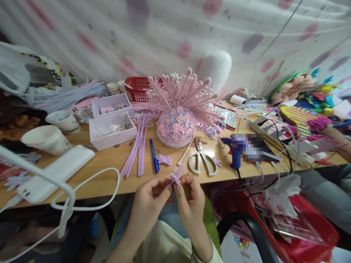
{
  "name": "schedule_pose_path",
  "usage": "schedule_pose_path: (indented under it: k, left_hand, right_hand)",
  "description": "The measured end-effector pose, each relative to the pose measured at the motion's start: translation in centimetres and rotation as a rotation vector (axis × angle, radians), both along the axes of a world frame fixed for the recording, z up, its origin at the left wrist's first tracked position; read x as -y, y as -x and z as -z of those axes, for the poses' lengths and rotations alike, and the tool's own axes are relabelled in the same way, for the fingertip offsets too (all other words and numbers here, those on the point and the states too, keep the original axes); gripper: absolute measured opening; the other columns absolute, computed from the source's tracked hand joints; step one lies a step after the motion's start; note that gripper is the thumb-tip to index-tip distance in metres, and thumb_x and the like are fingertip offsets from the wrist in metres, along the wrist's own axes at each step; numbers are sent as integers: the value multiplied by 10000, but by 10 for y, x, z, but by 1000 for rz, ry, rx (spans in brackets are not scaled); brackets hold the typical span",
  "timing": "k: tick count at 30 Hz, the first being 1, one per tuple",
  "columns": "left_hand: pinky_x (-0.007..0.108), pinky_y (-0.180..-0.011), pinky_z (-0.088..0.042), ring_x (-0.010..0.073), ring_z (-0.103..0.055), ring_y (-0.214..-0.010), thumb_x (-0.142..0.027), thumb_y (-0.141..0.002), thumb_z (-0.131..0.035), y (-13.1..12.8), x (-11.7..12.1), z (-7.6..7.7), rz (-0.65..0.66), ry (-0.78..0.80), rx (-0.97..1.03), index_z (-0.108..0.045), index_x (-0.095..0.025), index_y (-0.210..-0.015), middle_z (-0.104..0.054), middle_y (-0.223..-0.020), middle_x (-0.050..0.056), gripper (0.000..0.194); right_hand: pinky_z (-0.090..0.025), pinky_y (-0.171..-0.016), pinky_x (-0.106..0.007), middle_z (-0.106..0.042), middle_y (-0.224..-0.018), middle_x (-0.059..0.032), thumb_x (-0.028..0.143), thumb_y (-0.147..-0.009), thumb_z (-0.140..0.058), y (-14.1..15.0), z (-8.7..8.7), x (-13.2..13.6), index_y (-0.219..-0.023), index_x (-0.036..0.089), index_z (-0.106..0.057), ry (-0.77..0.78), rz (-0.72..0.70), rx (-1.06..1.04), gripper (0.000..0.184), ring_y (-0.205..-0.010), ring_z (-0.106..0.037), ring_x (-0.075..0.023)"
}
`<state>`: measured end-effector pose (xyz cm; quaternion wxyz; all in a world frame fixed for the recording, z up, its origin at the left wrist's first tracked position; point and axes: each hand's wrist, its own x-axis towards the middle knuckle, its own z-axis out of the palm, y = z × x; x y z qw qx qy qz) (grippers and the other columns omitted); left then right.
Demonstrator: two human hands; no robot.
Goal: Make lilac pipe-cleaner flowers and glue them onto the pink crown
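you sat at a wooden table, and your left hand and right hand met just in front of its near edge. the thumb and fingers of both pinched a small lilac fuzzy piece between them, its thin ends pointing up; the other fingers were curled in.

the wood showed bare mostly along the near strip. there lay a blue marker, a lilac looped piece just beside it, and scissors with their blades slightly apart. lilac stems lay left of the marker, and a blue glue gun stood to the right, near a tangle of cables.

behind these rose a dome of small flowers, edged with pearls, with pink plumes fanning out above it. a red basket stood behind, left of a white foam head. farther left you had white boxes of beads, paper cups and a white power bank.

a white curtain with pink and purple spots hung across the back. at the far right, another person's arm reached over the table, and a red bag sat below.
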<state>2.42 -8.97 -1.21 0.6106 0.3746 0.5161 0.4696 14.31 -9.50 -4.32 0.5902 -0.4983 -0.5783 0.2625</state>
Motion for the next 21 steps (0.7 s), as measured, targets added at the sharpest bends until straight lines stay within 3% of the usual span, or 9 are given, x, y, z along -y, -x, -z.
schedule_pose_path:
  k: [3, 7, 15, 21]
  left_hand:
    - [224, -505, -532, 113, -580, -498, -473, -572, -896, 0, -5, -2, 67, 148, 170, -721, -131, -724, -640, -592, -14, 413]
    - [226, -507, -533, 114, -583, -512, -455, -533, -924, 3, -5, -4, 95, 139, 178, -696, -131, -715, -625, -600, -23, 436]
    - [291, -681, -578, 185, -677, -719, -310, -833, -680, 5, 3, 13, 143, -165, -19, -660, -173, -811, -673, -805, 30, 140]
    - [251, -649, -531, 176, -643, -726, -209, -833, -601, 10, 5, 4, 133, -324, -349, -631, -192, -761, -640, -786, 18, 80]
  right_hand:
    - [-387, -558, -230, -508, -692, 41, 274, -957, -597, -2, 5, 2, -801, 215, -521, 103, -108, -130, 183, -597, -463, -121]
    - [-369, -564, -230, -524, -713, 34, 326, -941, -646, -8, 6, 3, -800, 208, -541, 194, -207, -201, 212, -623, -455, -120]
    - [-394, -592, -236, -540, -719, 31, 370, -926, -682, -14, -2, 1, -782, 199, -549, 265, -356, -267, 260, -631, -465, -119]
    - [-386, -619, -231, -548, -728, 23, 382, -936, -676, -12, -3, -1, -776, 190, -566, 251, -362, -278, 274, -664, -462, -123]
